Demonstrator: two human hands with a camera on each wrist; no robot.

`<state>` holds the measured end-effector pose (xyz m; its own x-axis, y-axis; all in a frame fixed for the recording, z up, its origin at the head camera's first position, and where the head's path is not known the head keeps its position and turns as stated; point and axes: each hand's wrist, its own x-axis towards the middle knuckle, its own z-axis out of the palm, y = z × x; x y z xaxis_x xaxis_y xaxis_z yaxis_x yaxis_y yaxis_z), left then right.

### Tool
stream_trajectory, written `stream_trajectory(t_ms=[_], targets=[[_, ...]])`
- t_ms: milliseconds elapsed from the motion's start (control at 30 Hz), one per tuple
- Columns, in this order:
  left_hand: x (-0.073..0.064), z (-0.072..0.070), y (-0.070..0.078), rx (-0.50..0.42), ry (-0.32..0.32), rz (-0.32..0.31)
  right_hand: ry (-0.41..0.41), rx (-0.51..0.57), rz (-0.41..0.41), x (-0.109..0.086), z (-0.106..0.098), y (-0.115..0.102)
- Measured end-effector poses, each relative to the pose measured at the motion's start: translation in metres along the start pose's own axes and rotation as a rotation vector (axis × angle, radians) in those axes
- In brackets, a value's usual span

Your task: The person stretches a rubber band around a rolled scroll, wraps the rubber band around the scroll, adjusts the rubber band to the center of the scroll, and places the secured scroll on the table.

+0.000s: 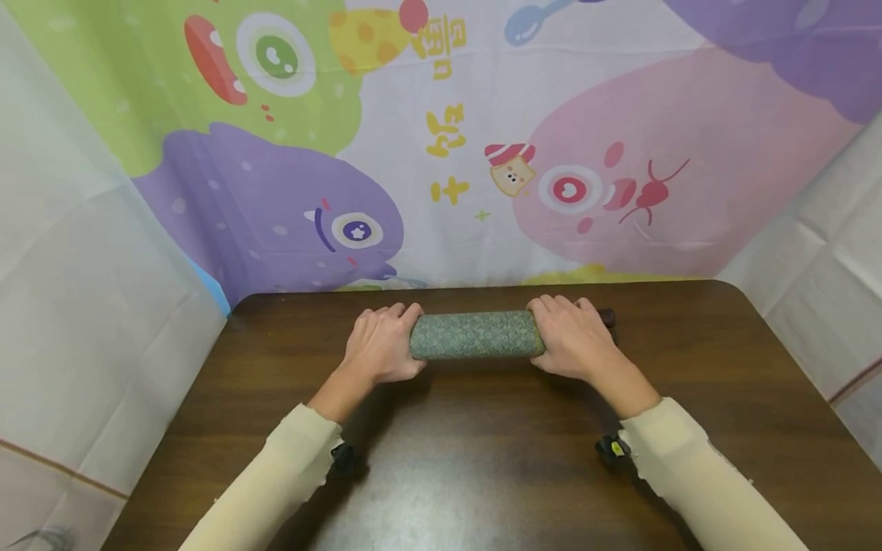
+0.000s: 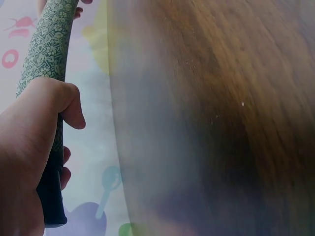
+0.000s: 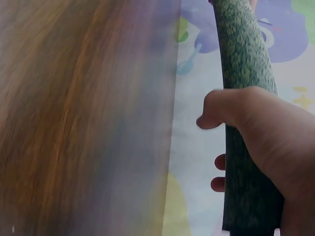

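Note:
A rolled-up scroll (image 1: 478, 335) with green patterned covering lies crosswise between the two hands, apparently lifted over the brown table. At its left end my left hand (image 1: 386, 344) grips it from above. The left wrist view shows that thumb over the green roll (image 2: 49, 44) and fingertips coming out on the far side, with a dark end piece (image 2: 52, 206) past the palm. My right hand (image 1: 570, 337) holds the other end in the same way; dark rod tips (image 1: 607, 317) stick out beyond it. In the right wrist view, fingers curl round the roll (image 3: 243, 54).
The brown wooden table (image 1: 468, 459) stretches under both arms, with rounded far corners. Behind it hangs a cloth (image 1: 441, 237) printed with cartoon monsters. White panels (image 1: 76, 252) stand at the left and right sides.

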<state>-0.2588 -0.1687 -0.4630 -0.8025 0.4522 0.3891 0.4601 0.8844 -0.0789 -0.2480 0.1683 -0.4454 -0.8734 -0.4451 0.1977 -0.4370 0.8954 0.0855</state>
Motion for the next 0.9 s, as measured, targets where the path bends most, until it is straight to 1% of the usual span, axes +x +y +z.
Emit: stream_trajectory(t_ms=[167,300,367,500,667,767,900], targets=[[0.0,0.0,0.001,-0.007,-0.004,0.006,0.012,-0.007,-0.021,0.002,0.0,-0.004],[0.0,0.001,0.002,-0.008,-0.005,0.002,0.015,-0.018,-0.011,0.001,0.0,-0.005],[0.0,0.001,0.004,-0.012,0.001,0.0,0.008,-0.017,-0.011,0.002,-0.001,-0.007],[0.002,0.002,0.007,-0.011,0.005,0.023,-0.026,-0.016,-0.031,0.004,-0.001,-0.014],[0.002,0.002,0.009,0.021,0.012,0.044,-0.036,-0.003,-0.03,0.003,0.001,-0.018],[0.003,0.002,0.008,0.027,0.02,0.039,-0.041,0.02,-0.022,0.003,-0.001,-0.017],[0.002,0.002,0.004,0.016,-0.005,0.012,-0.043,0.043,-0.005,0.002,-0.003,-0.012]])
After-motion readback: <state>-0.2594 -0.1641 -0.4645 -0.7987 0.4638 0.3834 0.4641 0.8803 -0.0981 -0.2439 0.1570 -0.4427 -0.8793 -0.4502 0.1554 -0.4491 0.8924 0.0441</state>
